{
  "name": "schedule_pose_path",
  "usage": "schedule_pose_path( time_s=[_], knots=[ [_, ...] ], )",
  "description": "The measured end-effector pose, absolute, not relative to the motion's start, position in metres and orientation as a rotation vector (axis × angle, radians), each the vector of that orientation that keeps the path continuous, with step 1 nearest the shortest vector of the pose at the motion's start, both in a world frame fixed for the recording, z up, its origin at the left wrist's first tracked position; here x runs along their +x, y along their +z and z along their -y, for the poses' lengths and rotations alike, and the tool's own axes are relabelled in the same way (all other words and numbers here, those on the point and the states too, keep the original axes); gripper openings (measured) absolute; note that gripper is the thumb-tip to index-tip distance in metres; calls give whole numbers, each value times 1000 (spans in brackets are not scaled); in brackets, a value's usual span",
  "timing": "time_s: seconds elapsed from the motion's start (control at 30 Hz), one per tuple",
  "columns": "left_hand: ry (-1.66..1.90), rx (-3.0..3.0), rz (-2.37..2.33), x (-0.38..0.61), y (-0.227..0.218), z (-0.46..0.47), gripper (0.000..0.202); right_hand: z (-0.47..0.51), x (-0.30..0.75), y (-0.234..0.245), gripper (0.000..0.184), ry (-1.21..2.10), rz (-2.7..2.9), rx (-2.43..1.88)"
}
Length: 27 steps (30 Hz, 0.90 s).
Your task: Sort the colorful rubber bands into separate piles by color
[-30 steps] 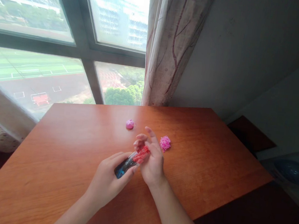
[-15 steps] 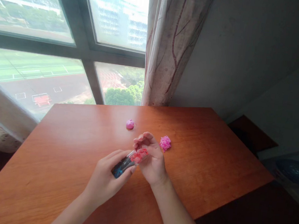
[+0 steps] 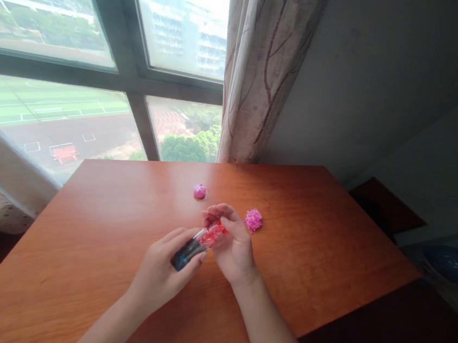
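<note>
My left hand (image 3: 168, 258) is wrapped round a small clear jar (image 3: 188, 252), tilted with its mouth up toward the right. Dark and blue contents show in its lower part. At the mouth are red elastic bands (image 3: 212, 235), thin little loops in a tangle. My right hand (image 3: 233, 243) is cupped against that end, fingers curled and thumb at the red bands. Its palm side is partly hidden. Beyond the hands lies a pink cap (image 3: 199, 191) with a small loop on its side. Right of my right hand sits a pile of pink elastic bands (image 3: 254, 221).
All this is on a brown wooden table (image 3: 96, 223). A large window (image 3: 136, 82) and a patterned curtain (image 3: 259, 71) stand behind its far edge. The grey wall (image 3: 352, 86) is at the right. A dark surface (image 3: 396, 331) adjoins the near right edge.
The fingers of my right hand have curled in slightly, and its thumb has moved onto the red bands. The red bands have shifted a little at the jar's mouth.
</note>
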State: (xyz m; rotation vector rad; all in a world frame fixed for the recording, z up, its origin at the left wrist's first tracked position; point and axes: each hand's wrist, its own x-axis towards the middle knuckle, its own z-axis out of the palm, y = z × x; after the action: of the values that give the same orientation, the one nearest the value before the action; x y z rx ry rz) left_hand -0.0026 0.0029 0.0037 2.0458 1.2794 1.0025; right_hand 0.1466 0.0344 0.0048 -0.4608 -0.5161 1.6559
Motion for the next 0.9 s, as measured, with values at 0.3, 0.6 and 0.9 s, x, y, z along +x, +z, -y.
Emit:
schedule_pose_path(
  time_s=[0.3, 0.6, 0.9],
  knots=[
    [909, 2064, -1294, -3, 4, -4, 26, -33, 149, 11, 31, 1556, 499, -532],
    [975, 2073, -1270, -3, 5, -2, 25, -30, 146, 12, 55, 1556, 536, -505],
    [1078, 2210, -1236, -7, 2, -1, 32, -34, 152, 4, 42, 1879, 622, -379]
  ],
)
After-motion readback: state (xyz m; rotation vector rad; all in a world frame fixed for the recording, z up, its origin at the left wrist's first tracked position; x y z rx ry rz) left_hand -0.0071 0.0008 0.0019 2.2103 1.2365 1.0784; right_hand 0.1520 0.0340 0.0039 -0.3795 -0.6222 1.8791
